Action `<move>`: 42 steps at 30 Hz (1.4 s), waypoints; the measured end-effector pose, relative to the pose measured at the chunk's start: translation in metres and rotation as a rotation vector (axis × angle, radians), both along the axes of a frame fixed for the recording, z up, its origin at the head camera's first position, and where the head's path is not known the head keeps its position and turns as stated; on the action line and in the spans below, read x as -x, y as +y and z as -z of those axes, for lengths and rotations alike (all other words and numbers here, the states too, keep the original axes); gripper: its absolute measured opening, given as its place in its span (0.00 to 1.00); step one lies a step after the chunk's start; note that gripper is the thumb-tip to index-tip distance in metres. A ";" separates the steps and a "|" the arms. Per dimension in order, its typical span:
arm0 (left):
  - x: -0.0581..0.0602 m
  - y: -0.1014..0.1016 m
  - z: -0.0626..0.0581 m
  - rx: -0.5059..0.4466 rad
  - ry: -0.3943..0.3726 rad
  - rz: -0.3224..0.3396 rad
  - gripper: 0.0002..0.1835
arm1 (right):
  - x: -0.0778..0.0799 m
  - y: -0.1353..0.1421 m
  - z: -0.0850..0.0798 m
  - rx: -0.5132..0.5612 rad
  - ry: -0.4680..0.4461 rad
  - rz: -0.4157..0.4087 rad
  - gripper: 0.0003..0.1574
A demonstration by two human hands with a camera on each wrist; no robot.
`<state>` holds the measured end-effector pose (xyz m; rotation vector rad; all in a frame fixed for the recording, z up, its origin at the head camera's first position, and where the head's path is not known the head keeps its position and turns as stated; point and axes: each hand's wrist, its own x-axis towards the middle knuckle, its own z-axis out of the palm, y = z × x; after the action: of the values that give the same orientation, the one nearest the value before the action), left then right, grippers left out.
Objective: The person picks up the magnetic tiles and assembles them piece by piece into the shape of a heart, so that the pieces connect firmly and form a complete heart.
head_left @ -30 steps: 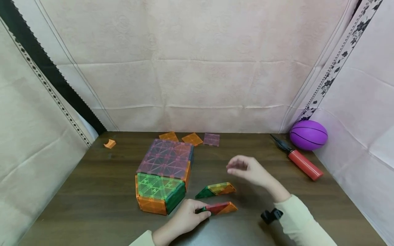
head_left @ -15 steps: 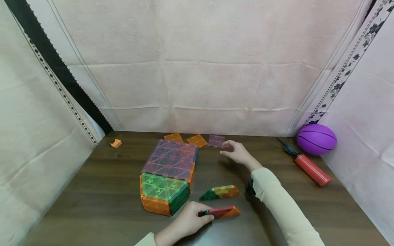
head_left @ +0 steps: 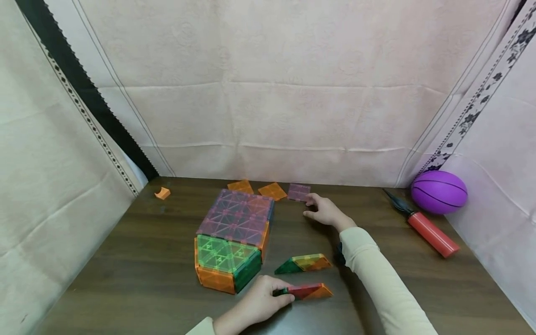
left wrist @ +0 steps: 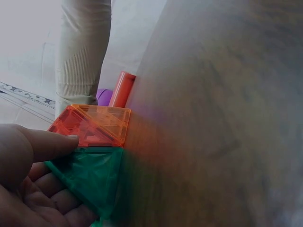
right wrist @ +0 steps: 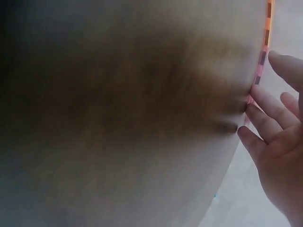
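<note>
Near the front of the table my left hand (head_left: 261,298) pinches a strip of joined magnetic tiles (head_left: 311,291), thumb on one side and fingers on the other. The left wrist view shows its green triangle (left wrist: 92,172) below red and orange ones. At the back, my right hand (head_left: 328,213) reaches a purple square magnetic tile (head_left: 298,192) lying flat, fingertips right at its near right corner. In the right wrist view the fingers (right wrist: 270,111) are spread and loosely extended. A similar green, yellow and orange tile strip (head_left: 307,263) stands between the hands.
A large box of magnetic tiles (head_left: 236,218), purple and green on top, stands left of the hands. Two orange tiles (head_left: 272,191) lie behind it. A small orange piece (head_left: 162,193) is far left; a red hand pump (head_left: 433,234) and purple ball (head_left: 439,192) sit right.
My right hand has moved back and left from above the middle of the table to the purple square tile. My left hand keeps its pinch on the strip; the head view has shifted slightly.
</note>
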<state>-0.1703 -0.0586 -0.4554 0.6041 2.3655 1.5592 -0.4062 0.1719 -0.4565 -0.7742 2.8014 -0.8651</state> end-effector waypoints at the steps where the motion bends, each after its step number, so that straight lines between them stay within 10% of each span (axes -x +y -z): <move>1: 0.000 0.000 0.000 0.000 0.001 0.000 0.10 | 0.000 0.000 0.000 0.004 0.007 -0.001 0.39; 20: -0.002 0.005 0.001 -0.006 -0.008 0.005 0.10 | -0.005 0.012 -0.004 0.041 -0.015 0.036 0.34; 42: 0.000 0.000 0.002 0.023 0.009 -0.004 0.09 | -0.068 0.062 -0.010 0.050 -0.055 0.020 0.28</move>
<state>-0.1706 -0.0586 -0.4575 0.6026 2.3888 1.5322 -0.3383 0.2335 -0.4463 -0.7186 2.7543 -0.9487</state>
